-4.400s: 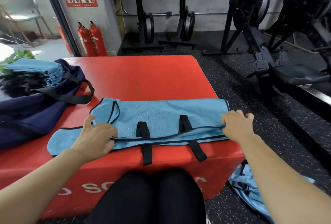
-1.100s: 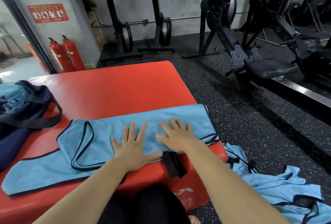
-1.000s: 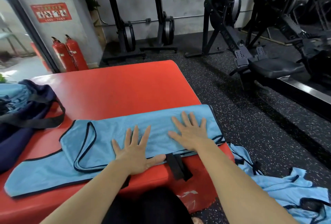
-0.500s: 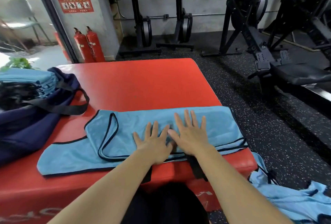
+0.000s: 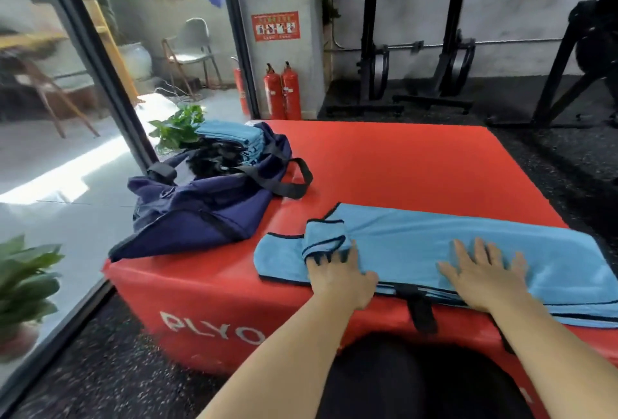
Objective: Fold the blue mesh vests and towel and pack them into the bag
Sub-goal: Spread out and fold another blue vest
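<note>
While pinning the blue mesh vest (image 5: 434, 244) down with the right hand (image 5: 481, 273), palm flat, fingers straight and spread, gripping nothing, worked at the shoulder end with the left hand (image 5: 339, 276). Had that hand's fingertips tucked under a turned-over shoulder flap (image 5: 326, 241), thumb splayed sideways on the cloth. Could not tell, through the blur, whether hooked round the flap or only lifting it. Judged the flat right palm to be an anchor, stopping the light mesh from sliding during the fold.

Had the vest lying along the near edge of the red plyo box (image 5: 401, 164), doubled lengthwise by the look of its stacked hems, with a black strap (image 5: 419, 308) hanging over the front face. Probably set that close for easy reach from a seated position.

Had the navy bag (image 5: 200, 211) sitting on the box's left corner, near the vest's shoulder end but not touching it, mouth open, handles (image 5: 294, 181) flopped onto the red top. Near enough, by judgement, to take each folded piece without standing up. Held inside: a neat stack of folded blue cloth (image 5: 230, 136) at the far end, likely vests already done, and just beside it something black (image 5: 214, 159), too dark and blurred to name. Made out no towel plainly. Reckoned the job partway through, with this vest not yet folded small enough to pack.
</note>
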